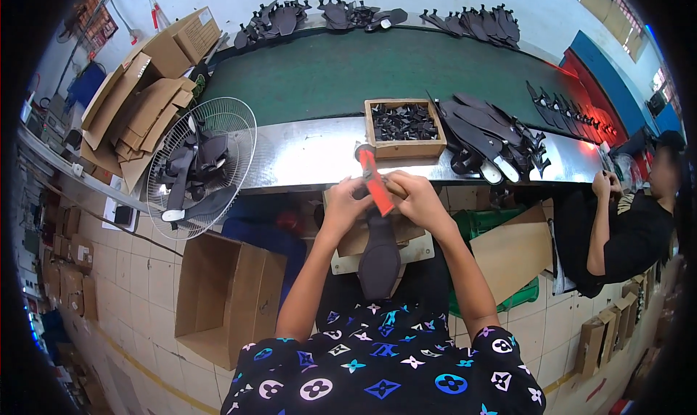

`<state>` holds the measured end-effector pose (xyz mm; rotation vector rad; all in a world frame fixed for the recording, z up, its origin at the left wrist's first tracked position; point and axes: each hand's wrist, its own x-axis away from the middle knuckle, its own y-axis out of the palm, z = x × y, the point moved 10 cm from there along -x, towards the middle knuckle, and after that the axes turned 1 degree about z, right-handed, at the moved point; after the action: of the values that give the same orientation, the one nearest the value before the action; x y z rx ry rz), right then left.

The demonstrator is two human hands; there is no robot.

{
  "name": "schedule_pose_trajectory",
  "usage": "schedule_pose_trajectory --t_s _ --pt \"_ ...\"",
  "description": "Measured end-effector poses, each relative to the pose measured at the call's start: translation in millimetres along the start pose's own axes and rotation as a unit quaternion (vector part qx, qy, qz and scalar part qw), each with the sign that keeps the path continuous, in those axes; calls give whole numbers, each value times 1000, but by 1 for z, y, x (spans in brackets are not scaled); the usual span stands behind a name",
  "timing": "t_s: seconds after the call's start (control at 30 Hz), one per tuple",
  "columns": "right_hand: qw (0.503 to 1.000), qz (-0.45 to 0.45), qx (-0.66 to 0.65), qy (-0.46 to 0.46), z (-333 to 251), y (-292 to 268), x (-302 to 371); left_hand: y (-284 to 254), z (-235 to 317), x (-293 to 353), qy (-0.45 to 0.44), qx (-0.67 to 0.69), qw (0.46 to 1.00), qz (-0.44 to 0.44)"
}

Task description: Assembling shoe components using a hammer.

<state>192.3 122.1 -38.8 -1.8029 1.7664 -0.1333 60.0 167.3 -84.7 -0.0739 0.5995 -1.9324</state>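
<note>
My right hand [419, 201] is closed around the short handle of a hammer with a red-orange head [380, 197]. The head slants across the front of my hands, its dark round end towards the table edge. Just left of it, my left hand [344, 206] is closed, fingertips at the far end of a dark sole [380, 263]. The hammer hides what those fingers grip. The sole lies lengthwise towards me over a pale board [345, 263] at my lap. Beyond, a wooden box [410, 152] holds many small black parts [403, 121] on the metal table edge.
A green conveyor belt [312, 77] carries piles of dark soles [483, 25] along its far side. More soles [483, 128] lie right of the box. At left are a wire basket [249, 136] and a cardboard box [254, 299]. A co-worker [624, 230] sits at right.
</note>
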Motion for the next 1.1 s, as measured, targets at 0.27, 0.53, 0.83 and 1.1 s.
schedule_pose_trajectory --t_s 0.27,0.53,0.83,1.1 --pt "999 29 16 24 -8 2 13 -2 -16 5 -16 82 996 19" --pt "992 103 -40 67 -74 -36 58 7 -14 -4 3 139 988 -60" --pt "978 159 112 -72 -138 -60 72 -1 -8 7 67 6 998 -15" --pt "984 125 125 -40 -94 -41 53 18 -21 12 8 -125 988 -91"
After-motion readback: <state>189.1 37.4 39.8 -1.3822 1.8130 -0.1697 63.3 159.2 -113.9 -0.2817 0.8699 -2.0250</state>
